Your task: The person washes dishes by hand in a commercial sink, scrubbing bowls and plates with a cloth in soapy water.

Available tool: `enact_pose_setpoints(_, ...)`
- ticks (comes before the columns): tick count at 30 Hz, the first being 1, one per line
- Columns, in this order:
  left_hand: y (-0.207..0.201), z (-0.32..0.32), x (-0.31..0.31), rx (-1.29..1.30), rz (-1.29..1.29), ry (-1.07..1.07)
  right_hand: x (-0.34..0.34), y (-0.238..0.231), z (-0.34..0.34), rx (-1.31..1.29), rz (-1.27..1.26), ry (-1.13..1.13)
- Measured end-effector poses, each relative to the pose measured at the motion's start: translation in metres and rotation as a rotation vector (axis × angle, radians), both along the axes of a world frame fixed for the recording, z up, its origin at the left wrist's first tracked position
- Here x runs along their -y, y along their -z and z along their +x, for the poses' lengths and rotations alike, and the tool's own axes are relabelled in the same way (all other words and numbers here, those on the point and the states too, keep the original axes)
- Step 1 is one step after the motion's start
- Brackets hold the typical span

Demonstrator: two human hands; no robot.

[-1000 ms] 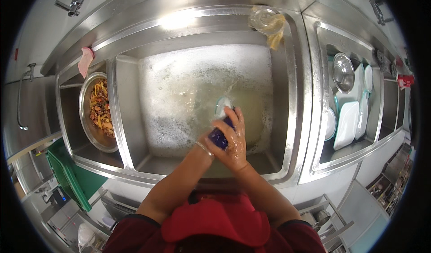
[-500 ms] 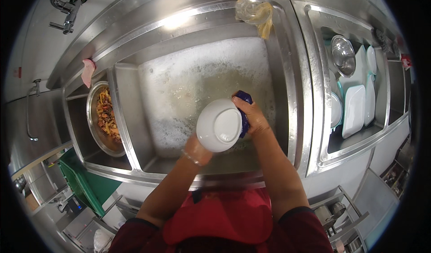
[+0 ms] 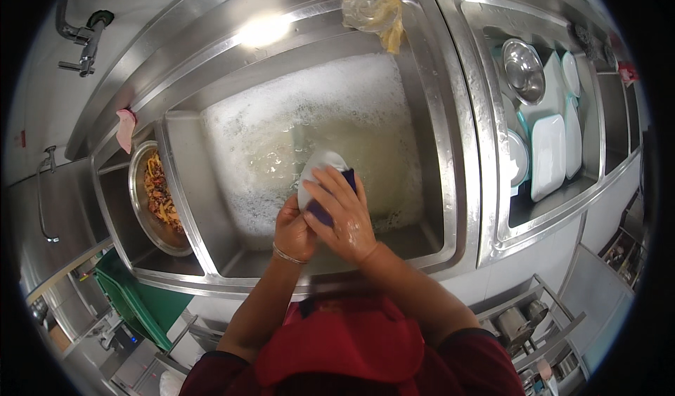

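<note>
A white bowl [image 3: 306, 185], tilted on its side, is held above the soapy water [image 3: 365, 132] of a large steel sink [image 3: 450, 206]. My left hand [image 3: 297, 229] grips its near left edge. My right hand [image 3: 346, 220] presses a dark blue-purple cloth [image 3: 320, 214] against the bowl, its fingers reaching over the outer side. The fingertips and the bowl's upper part are slightly blurred. My right palm and the bowl's inside are hidden.
Left, a steel basin [image 3: 133, 185] holds food scraps; a pink cloth [image 3: 125, 130] lies behind it. A clear container with a yellowish cloth [image 3: 391, 30] rests on the back rim. The right sink holds white dishes [image 3: 548, 158] and a steel bowl [image 3: 524, 69]. A green bin [image 3: 133, 304] stands lower left.
The bowl has turned from showing its base to a narrower side view. My right hand has moved left, across the bowl with the cloth. The whole view has shifted slightly.
</note>
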State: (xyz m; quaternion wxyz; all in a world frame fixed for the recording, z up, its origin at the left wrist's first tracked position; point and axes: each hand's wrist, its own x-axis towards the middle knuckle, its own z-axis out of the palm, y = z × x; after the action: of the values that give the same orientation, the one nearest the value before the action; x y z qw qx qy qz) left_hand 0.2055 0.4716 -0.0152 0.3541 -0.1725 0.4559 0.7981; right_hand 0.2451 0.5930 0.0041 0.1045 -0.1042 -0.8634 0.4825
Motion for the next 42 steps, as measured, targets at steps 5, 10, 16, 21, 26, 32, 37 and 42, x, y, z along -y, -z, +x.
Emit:
enact_pose_setpoints(5,-0.011,-0.017,0.008,-0.16,-0.057,0.235,-0.03,0.034,-0.05,0.163,-0.43,0.187)
enact_pose_setpoints(10,-0.015,-0.015,0.002,-0.089,0.083,0.091,-0.053,0.073,-0.045,0.496,-1.121,0.457)
enact_pose_setpoints(16,-0.001,-0.012,-0.01,-0.016,0.074,-0.224,0.021,0.033,0.004,0.25,-0.792,0.576)
enact_pose_setpoints(21,0.004,-0.026,-0.007,0.17,0.229,-0.289,0.041,0.03,0.032,0.606,-0.527,0.217)
enact_pose_setpoints(26,-0.04,-0.031,-0.028,-0.041,0.286,-0.133,-0.004,0.042,0.049,0.499,-0.415,0.032)
enact_pose_setpoints(32,-0.093,-0.013,-0.057,-0.898,-0.473,0.567,-0.082,-0.062,0.055,0.228,-1.225,0.297)
enact_pose_setpoints(37,-0.097,0.012,-0.123,-1.721,-0.287,0.905,-0.136,-0.092,0.079,0.239,-0.82,0.455)
enact_pose_setpoints(42,-0.101,0.01,-0.147,-1.653,-0.31,0.793,-0.189,-0.067,0.121,-0.091,-0.883,0.858)
